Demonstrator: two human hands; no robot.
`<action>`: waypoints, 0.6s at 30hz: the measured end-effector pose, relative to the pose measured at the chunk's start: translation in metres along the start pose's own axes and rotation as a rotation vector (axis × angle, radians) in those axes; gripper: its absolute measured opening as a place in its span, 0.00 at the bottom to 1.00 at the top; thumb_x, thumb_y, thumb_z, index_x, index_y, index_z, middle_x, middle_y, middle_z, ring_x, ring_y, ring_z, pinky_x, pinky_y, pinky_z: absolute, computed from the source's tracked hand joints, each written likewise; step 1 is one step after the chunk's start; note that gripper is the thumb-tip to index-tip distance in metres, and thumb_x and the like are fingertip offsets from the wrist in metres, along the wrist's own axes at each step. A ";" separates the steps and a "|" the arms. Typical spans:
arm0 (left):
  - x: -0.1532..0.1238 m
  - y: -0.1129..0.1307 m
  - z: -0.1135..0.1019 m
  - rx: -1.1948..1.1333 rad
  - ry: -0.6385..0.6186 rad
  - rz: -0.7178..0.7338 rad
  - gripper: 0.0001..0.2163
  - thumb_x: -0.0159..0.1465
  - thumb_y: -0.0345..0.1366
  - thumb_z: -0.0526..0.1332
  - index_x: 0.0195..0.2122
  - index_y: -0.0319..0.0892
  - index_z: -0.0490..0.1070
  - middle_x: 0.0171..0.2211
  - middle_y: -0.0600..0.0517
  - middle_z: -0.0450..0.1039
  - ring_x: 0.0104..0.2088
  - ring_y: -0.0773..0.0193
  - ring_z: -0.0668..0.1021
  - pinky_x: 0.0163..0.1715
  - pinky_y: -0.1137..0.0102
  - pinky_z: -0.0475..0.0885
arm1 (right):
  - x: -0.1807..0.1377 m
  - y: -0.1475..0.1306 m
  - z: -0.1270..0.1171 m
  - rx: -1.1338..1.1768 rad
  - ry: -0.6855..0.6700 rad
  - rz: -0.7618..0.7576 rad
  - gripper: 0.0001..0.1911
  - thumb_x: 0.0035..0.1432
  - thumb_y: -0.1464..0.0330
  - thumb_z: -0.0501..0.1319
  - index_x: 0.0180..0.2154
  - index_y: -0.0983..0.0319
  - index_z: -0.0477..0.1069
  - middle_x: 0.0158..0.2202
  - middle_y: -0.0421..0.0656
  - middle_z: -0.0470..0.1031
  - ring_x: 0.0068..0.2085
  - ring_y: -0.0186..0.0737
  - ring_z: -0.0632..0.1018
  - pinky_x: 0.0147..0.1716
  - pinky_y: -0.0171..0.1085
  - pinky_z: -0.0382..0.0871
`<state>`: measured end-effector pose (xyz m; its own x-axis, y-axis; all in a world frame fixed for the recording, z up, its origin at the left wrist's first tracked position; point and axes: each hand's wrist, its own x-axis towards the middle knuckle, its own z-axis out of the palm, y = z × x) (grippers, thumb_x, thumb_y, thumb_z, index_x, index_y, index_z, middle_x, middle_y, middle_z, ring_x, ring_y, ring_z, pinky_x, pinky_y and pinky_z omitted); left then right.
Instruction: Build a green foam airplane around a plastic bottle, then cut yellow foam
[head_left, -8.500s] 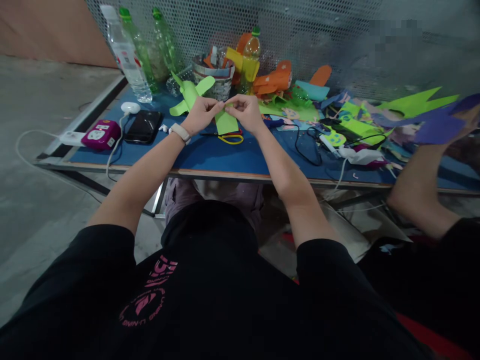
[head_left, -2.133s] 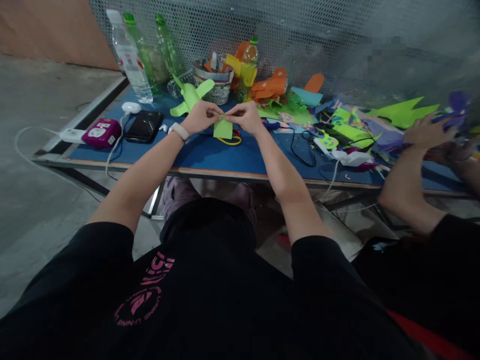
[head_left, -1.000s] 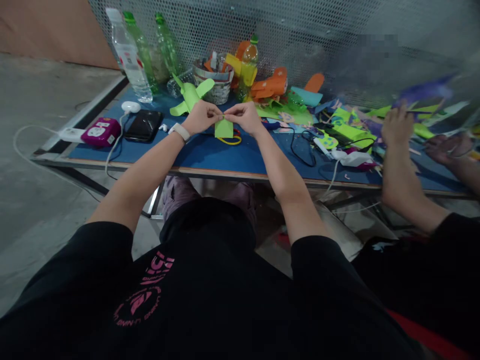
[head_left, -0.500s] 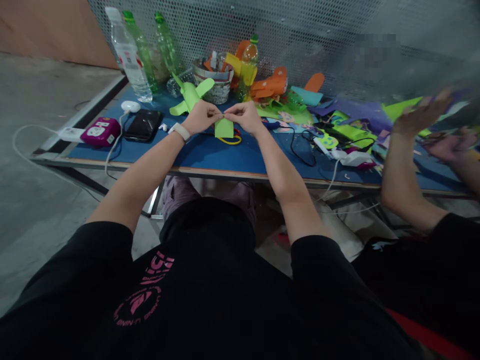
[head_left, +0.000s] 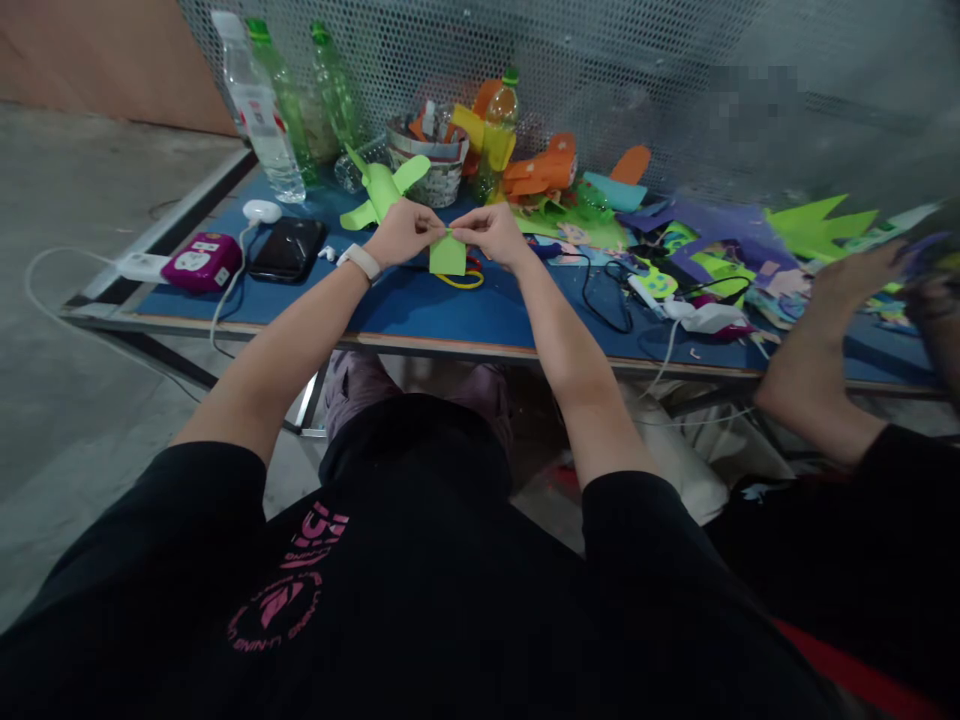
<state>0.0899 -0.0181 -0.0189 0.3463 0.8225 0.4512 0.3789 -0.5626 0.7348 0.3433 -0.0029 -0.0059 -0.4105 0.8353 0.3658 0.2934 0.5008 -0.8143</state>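
Between both hands hangs a small piece of light-green paper (head_left: 447,258), pinched along its upper edge. My left hand (head_left: 407,232) grips the top left corner with thumb and fingertips; my right hand (head_left: 491,232) pinches the top right corner. Behind and just below the paper lie scissors (head_left: 463,281) with yellow and red handles, their blades mostly hidden. A light-green paper airplane shape (head_left: 381,188) stands on the blue table (head_left: 390,315) just beyond my left hand.
At the back left stand a clear bottle (head_left: 262,120) and green bottles (head_left: 334,90). A basket (head_left: 431,165) and orange paper craft (head_left: 544,168) are further right. A phone (head_left: 288,249) and a purple power strip (head_left: 201,262) lie left. A co-worker's arm (head_left: 814,350) reaches over paper scraps.
My hands and the green paper have hardly moved. At the right, the co-worker's hands have shifted lower and to the right, uncovering more of the spiky green paper.
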 end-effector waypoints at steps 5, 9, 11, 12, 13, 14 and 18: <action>-0.004 0.015 0.000 -0.006 -0.008 -0.013 0.14 0.80 0.47 0.85 0.46 0.44 0.90 0.33 0.43 0.86 0.42 0.42 0.94 0.55 0.50 0.97 | -0.002 -0.003 -0.002 -0.008 -0.003 0.022 0.40 0.48 0.31 0.95 0.43 0.53 0.89 0.40 0.49 0.94 0.49 0.65 0.95 0.58 0.63 1.00; -0.003 0.011 -0.002 0.005 -0.019 -0.010 0.13 0.80 0.46 0.84 0.45 0.44 0.89 0.34 0.43 0.86 0.43 0.42 0.93 0.55 0.50 0.97 | 0.002 0.005 -0.001 -0.002 0.019 0.002 0.41 0.46 0.33 0.96 0.43 0.53 0.88 0.39 0.49 0.93 0.51 0.65 0.95 0.59 0.62 0.99; -0.003 0.009 -0.002 0.001 -0.021 -0.008 0.12 0.80 0.45 0.84 0.45 0.44 0.89 0.34 0.43 0.86 0.42 0.43 0.93 0.55 0.51 0.97 | 0.005 0.010 -0.001 -0.001 0.026 -0.002 0.41 0.45 0.33 0.97 0.43 0.54 0.88 0.39 0.49 0.92 0.51 0.65 0.95 0.60 0.63 0.99; -0.003 0.009 -0.002 -0.002 -0.019 -0.009 0.12 0.79 0.45 0.84 0.45 0.44 0.89 0.34 0.44 0.86 0.42 0.44 0.93 0.55 0.51 0.97 | 0.006 0.011 -0.001 -0.003 0.025 -0.002 0.41 0.44 0.32 0.96 0.42 0.54 0.88 0.39 0.49 0.92 0.51 0.65 0.95 0.60 0.63 0.99; -0.003 0.009 -0.002 -0.004 -0.016 -0.015 0.12 0.79 0.44 0.84 0.44 0.44 0.89 0.34 0.43 0.86 0.43 0.43 0.93 0.56 0.51 0.97 | 0.006 0.011 -0.001 -0.008 0.022 0.001 0.42 0.45 0.32 0.96 0.43 0.54 0.89 0.40 0.49 0.92 0.51 0.65 0.95 0.60 0.64 0.99; -0.003 0.010 -0.002 -0.006 -0.014 -0.023 0.11 0.78 0.43 0.84 0.44 0.44 0.89 0.34 0.43 0.87 0.43 0.43 0.94 0.56 0.50 0.97 | 0.005 0.010 -0.001 -0.014 0.018 0.008 0.42 0.45 0.31 0.96 0.43 0.53 0.89 0.39 0.49 0.92 0.50 0.65 0.95 0.59 0.64 0.99; -0.003 0.011 -0.001 -0.036 -0.018 -0.016 0.11 0.77 0.43 0.85 0.43 0.46 0.88 0.34 0.43 0.86 0.46 0.39 0.94 0.57 0.48 0.97 | -0.002 -0.004 -0.001 -0.034 0.016 0.050 0.42 0.43 0.31 0.97 0.42 0.52 0.89 0.37 0.48 0.92 0.48 0.64 0.95 0.57 0.64 1.01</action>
<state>0.0920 -0.0267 -0.0116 0.3559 0.8295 0.4304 0.3535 -0.5458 0.7597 0.3436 -0.0062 -0.0031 -0.3807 0.8628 0.3326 0.3422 0.4657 -0.8161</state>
